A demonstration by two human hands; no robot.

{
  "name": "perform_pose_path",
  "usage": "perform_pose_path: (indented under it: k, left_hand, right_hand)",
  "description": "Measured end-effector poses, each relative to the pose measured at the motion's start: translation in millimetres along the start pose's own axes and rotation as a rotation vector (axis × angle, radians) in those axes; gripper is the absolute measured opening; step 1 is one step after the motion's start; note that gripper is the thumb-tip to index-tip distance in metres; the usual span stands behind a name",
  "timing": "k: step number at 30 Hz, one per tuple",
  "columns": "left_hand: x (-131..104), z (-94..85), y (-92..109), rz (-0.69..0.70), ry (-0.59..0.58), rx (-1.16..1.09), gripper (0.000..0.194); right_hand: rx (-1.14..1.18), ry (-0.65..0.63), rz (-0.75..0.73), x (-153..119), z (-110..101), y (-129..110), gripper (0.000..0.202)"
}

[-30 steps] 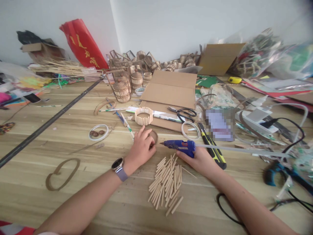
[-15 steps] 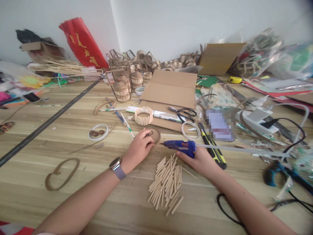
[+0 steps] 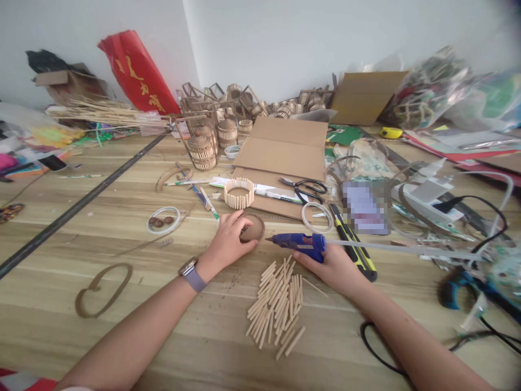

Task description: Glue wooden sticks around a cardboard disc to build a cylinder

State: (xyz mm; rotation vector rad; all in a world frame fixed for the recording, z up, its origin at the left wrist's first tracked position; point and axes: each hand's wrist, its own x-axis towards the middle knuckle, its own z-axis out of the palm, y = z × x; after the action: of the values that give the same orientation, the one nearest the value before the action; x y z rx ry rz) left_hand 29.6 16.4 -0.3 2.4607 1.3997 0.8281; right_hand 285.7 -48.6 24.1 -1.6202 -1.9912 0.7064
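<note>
My left hand (image 3: 231, 239) grips the left side of a round brown disc (image 3: 254, 228) with a raised rim, its thumb at the near edge and fingers at the far edge. My right hand (image 3: 331, 263) is wrapped round a blue glue gun (image 3: 299, 243), whose nozzle points left, just right of the disc. A long glue stick (image 3: 374, 247) runs out of the gun's back. Below the gun lies a loose pile of short wooden sticks (image 3: 272, 304). Behind the disc stands a ring of upright pale sticks (image 3: 239, 194).
Black scissors (image 3: 309, 189) and cardboard (image 3: 280, 146) lie behind. A yellow-black cutter (image 3: 354, 244) is beside my right hand. White tape rings (image 3: 150, 222) lie left and right. Small stick baskets (image 3: 202, 152) stand at the back. A black cable (image 3: 378, 358) curves under my right forearm.
My left hand has shifted slightly left and its fingers have spread round the disc, showing more of its surface. The disc has moved slightly left. The right hand and glue gun look unchanged.
</note>
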Motion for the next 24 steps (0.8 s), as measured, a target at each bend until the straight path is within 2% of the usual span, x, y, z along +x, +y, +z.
perform_pose_path:
  k: [7, 12, 24]
  left_hand:
    - [1.1, -1.4, -8.1, -0.003, -0.002, -0.027, 0.036]
    - [0.0, -2.6, -6.6, 0.006, -0.032, -0.048, 0.037]
    - [-0.6, -2.0, -4.7, 0.038, -0.001, -0.02, 0.037]
  right_hand:
    - [0.046, 0.011, -0.037, -1.6, 2.0, -3.5, 0.033]
    - [0.014, -0.005, -0.024, -2.7, 6.2, -5.4, 0.036]
    - [-0.027, 0.015, -0.054, -2.5, 8.8, -15.3, 0.026]
